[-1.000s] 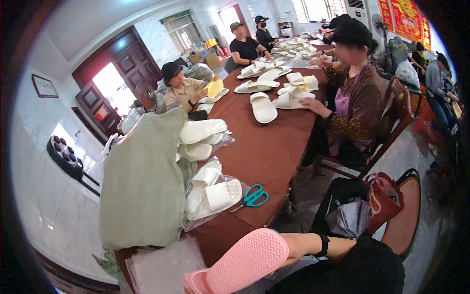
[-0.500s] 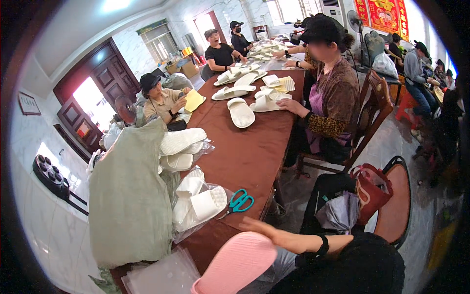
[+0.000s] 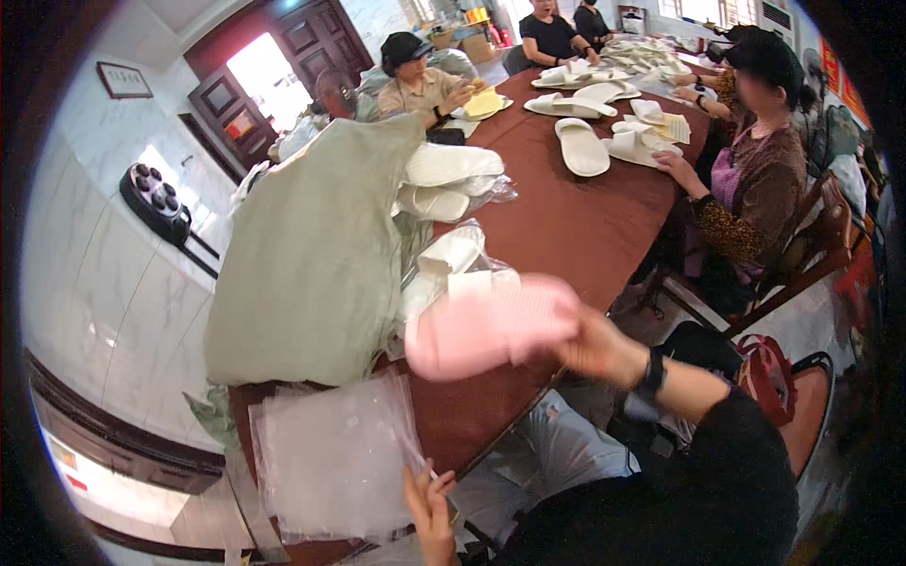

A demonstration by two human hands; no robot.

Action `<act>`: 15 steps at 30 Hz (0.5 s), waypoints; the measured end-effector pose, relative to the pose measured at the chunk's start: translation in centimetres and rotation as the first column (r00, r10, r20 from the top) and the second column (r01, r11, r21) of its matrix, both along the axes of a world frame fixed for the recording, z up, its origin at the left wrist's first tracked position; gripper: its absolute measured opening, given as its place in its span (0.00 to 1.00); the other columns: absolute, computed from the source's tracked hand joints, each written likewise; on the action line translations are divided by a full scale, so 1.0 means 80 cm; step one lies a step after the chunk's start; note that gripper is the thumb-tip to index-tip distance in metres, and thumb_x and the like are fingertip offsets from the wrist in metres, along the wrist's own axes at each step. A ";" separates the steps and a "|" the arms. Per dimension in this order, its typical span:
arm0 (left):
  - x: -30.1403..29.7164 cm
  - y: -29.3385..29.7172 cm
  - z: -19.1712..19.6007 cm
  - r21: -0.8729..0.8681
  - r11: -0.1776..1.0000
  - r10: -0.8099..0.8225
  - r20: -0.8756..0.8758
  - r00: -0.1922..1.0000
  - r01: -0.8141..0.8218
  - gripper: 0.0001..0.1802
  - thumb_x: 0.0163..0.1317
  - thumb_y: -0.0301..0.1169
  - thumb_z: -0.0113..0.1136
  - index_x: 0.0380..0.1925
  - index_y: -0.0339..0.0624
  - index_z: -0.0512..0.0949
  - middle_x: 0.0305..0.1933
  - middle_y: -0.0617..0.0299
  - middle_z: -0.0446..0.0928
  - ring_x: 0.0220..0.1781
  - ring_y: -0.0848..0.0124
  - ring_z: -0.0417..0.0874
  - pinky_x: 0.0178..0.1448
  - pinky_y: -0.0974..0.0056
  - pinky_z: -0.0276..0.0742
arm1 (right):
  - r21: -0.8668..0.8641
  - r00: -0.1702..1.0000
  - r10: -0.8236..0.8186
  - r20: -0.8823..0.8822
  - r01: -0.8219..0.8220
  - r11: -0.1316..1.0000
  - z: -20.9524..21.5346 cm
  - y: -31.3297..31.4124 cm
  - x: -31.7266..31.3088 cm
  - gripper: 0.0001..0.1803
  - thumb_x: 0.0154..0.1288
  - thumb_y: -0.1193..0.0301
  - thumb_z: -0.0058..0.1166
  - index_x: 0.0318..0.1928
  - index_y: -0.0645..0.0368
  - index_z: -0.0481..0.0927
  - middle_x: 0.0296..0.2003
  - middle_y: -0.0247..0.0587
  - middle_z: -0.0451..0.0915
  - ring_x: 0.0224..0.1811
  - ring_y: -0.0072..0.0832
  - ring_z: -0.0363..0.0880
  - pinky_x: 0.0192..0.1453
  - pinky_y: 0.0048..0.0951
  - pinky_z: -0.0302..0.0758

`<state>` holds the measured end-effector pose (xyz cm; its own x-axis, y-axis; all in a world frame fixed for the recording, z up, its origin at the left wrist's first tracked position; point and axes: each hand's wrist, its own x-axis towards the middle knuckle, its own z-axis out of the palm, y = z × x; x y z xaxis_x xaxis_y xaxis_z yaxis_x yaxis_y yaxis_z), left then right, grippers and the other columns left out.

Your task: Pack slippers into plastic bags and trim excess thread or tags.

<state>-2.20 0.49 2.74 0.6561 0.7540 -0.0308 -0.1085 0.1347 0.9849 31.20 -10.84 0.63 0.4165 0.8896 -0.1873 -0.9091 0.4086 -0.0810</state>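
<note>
A pink slipper [image 3: 472, 325], blurred by motion, is held over the table with its sole toward me. My right hand [image 3: 604, 347] grips it at one end; whether a second slipper lies behind it I cannot tell. At the near table edge my left hand [image 3: 429, 509] pinches the border of a stack of clear plastic bags [image 3: 330, 462]. Behind the pink slipper, partly covered by it, lie bagged white slippers [image 3: 451, 253]. More bagged white slippers [image 3: 455, 167] rest farther up, against a large grey-green sack [image 3: 307, 264].
The long table has a brown cloth [image 3: 528, 222]. Loose white slippers [image 3: 582, 148] lie toward its far end, with co-workers seated along both sides. To my right are a wooden chair [image 3: 830, 222] and a red bag [image 3: 766, 377]. The sack takes up the table's left side.
The pink slipper has risen from the near edge to above the bagged white slippers, with my right hand now gripping its end. My left hand has appeared at the plastic bags. The view has turned left.
</note>
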 end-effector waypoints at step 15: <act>-0.040 -0.022 -0.017 0.144 0.987 0.092 -0.185 0.978 -0.065 0.21 0.64 0.29 0.54 0.56 0.37 0.66 0.40 0.67 0.71 0.38 0.78 0.70 0.40 0.74 0.68 | -0.695 -0.087 0.798 0.597 0.439 0.569 -0.020 0.178 0.141 0.44 0.46 0.42 0.63 0.47 0.74 0.74 0.46 0.53 0.78 0.47 0.36 0.78 0.45 0.33 0.74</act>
